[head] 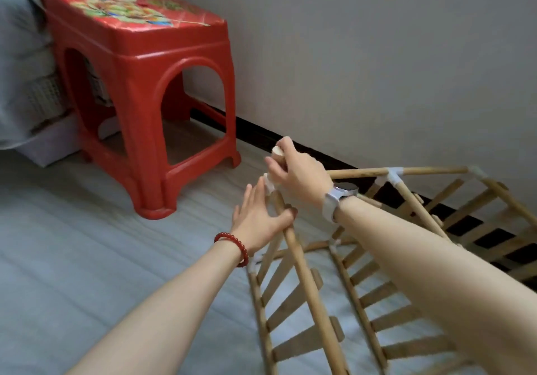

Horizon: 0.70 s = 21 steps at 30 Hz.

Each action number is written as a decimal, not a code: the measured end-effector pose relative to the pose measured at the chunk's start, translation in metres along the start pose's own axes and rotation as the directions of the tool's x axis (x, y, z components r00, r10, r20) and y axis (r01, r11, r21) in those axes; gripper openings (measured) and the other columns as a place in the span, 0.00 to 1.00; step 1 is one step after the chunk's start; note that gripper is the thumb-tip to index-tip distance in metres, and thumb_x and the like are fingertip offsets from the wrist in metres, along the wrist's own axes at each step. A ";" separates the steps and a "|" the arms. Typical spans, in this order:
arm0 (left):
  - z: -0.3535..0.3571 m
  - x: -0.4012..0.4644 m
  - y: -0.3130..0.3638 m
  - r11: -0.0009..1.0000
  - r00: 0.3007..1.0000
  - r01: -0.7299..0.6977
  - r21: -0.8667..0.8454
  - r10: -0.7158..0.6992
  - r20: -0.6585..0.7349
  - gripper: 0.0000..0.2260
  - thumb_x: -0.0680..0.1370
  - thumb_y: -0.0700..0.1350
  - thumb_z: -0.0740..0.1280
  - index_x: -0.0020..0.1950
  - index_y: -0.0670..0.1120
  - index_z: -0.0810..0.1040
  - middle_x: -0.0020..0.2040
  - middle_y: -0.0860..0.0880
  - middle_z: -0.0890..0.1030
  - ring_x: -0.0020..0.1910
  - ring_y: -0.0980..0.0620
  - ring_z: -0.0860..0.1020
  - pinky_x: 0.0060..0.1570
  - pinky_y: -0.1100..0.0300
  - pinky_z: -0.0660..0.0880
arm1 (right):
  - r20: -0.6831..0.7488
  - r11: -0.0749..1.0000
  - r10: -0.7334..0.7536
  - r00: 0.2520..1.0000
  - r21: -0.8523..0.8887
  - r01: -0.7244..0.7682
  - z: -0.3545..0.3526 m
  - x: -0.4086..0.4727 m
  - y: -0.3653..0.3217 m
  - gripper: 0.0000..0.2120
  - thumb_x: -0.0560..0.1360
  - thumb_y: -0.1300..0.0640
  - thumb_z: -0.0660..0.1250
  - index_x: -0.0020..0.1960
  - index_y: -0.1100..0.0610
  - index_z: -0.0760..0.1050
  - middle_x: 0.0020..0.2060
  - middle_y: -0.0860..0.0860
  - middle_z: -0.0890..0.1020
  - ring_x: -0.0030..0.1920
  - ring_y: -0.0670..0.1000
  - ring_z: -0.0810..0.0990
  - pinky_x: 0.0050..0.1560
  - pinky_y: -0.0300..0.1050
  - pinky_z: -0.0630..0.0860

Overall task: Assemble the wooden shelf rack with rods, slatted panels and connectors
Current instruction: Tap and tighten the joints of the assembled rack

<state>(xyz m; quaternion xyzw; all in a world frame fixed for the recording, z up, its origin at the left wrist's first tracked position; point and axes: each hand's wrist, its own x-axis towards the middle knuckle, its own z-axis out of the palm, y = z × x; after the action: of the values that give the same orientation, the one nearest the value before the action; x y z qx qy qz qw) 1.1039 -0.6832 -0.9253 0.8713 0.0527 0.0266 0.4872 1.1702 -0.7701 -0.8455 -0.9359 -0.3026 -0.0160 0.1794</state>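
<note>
The partly built wooden rack (363,302) lies tilted on the floor, its slatted panels joined by rods and white connectors (393,177). My right hand (299,171), with a watch at the wrist, grips a short wooden rod (277,151) at the rack's near upper corner. Just below it sits a white corner connector (269,185), partly hidden by my fingers. My left hand (257,215), red bead bracelet on the wrist, has straight fingers beside that connector, and its thumb hooks over the long rod (302,264) under the corner.
A red plastic stool (139,84) stands to the left on the pale floor (87,244). Grey bedding (20,55) fills the far left. A white wall with a dark skirting board (261,133) runs behind the rack.
</note>
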 end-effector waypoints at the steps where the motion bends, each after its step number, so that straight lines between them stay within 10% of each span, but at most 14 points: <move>1: 0.000 0.002 -0.002 1.000 1.000 -0.006 0.000 0.006 -0.015 0.42 0.63 0.68 0.55 0.74 0.52 0.54 0.73 0.51 0.62 0.75 0.48 0.52 0.71 0.42 0.52 | 0.001 0.999 -0.017 1.000 -0.041 0.018 -0.005 0.009 0.001 0.13 0.79 0.45 0.55 0.53 0.54 0.61 0.35 0.50 0.75 0.39 0.60 0.76 0.38 0.48 0.66; 5: 0.005 0.002 -0.007 0.999 0.999 0.019 -0.032 -0.020 -0.029 0.42 0.62 0.69 0.55 0.73 0.52 0.56 0.70 0.50 0.65 0.73 0.47 0.56 0.70 0.43 0.57 | -0.254 0.971 0.043 0.966 0.239 0.020 -0.022 0.025 0.002 0.12 0.78 0.44 0.55 0.51 0.52 0.61 0.34 0.49 0.76 0.38 0.59 0.75 0.38 0.48 0.67; 9: 0.005 0.005 -0.009 0.997 1.000 -0.025 -0.067 0.024 -0.015 0.40 0.64 0.68 0.56 0.73 0.54 0.55 0.71 0.52 0.64 0.74 0.48 0.55 0.72 0.45 0.53 | 0.059 1.000 0.029 0.998 -0.007 -0.028 -0.005 0.017 0.002 0.11 0.79 0.45 0.55 0.49 0.52 0.59 0.33 0.49 0.74 0.39 0.59 0.75 0.38 0.47 0.66; 13: 0.005 0.001 -0.008 0.992 1.000 0.015 -0.125 -0.015 -0.002 0.40 0.63 0.68 0.58 0.73 0.54 0.56 0.69 0.49 0.66 0.72 0.45 0.57 0.69 0.43 0.60 | -0.225 0.975 0.053 0.973 0.223 -0.001 -0.021 0.032 0.007 0.10 0.77 0.42 0.55 0.48 0.48 0.58 0.32 0.46 0.75 0.35 0.57 0.75 0.36 0.46 0.65; 17: -0.001 0.002 -0.004 0.996 1.000 0.011 -0.088 -0.009 0.025 0.44 0.63 0.69 0.57 0.75 0.52 0.53 0.73 0.50 0.62 0.75 0.48 0.52 0.72 0.44 0.54 | 0.130 0.998 0.053 0.990 -0.029 -0.049 -0.002 0.016 0.008 0.10 0.78 0.45 0.56 0.50 0.51 0.61 0.36 0.50 0.76 0.40 0.58 0.77 0.38 0.46 0.66; 21: -0.004 -0.005 0.001 0.993 0.993 0.112 -0.037 -0.111 0.032 0.43 0.71 0.64 0.65 0.77 0.49 0.46 0.78 0.49 0.48 0.76 0.50 0.46 0.73 0.44 0.49 | 0.126 0.968 0.105 0.986 0.215 -0.131 -0.047 0.021 0.015 0.11 0.79 0.45 0.57 0.51 0.52 0.62 0.35 0.46 0.74 0.37 0.50 0.74 0.37 0.43 0.65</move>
<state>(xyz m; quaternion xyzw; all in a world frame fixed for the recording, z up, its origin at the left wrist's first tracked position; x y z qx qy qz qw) 1.0983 -0.6807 -0.9220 0.8576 0.0937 -0.0125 0.5056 1.1994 -0.7857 -0.8032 -0.9257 -0.2560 0.0821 0.2660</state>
